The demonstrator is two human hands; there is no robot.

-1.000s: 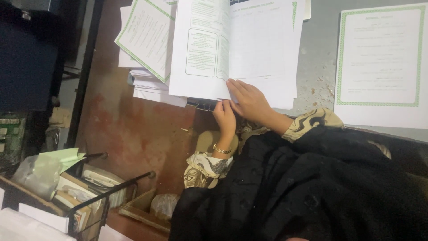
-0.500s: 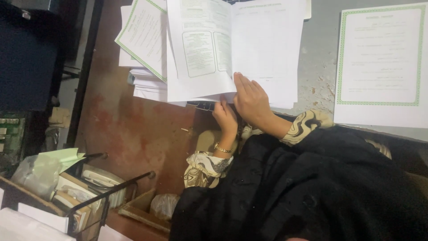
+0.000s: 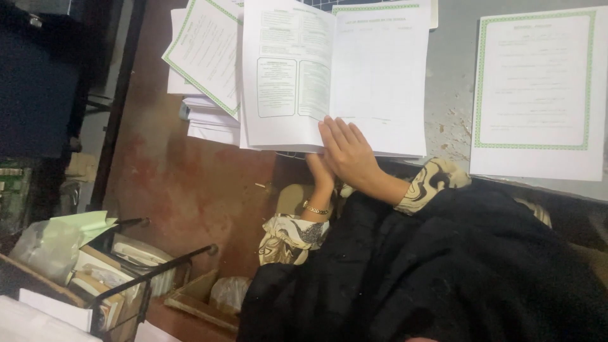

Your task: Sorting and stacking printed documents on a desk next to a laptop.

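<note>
A white printed sheet (image 3: 335,69), folded down the middle, lies on the desk over other papers. My right hand (image 3: 351,155) rests flat on its lower edge, fingers straight and close together. My left hand (image 3: 320,174), with a bracelet at the wrist, reaches up beneath that same edge. Its fingertips are hidden under the paper, and it seems to grip the edge from below. Both patterned sleeves come out of a black garment (image 3: 443,266) that fills the lower right.
A green-bordered sheet (image 3: 538,88) lies on the grey surface at right. Another green-bordered sheet tops a paper stack (image 3: 202,69) at left. The brown desk top (image 3: 190,183) shows below it. A wire rack (image 3: 120,278) with booklets and bags stands at lower left.
The folded sheet was tilted half a second ago and now lies square. My right hand stays pressed on its lower edge, and my left hand stays beneath it.
</note>
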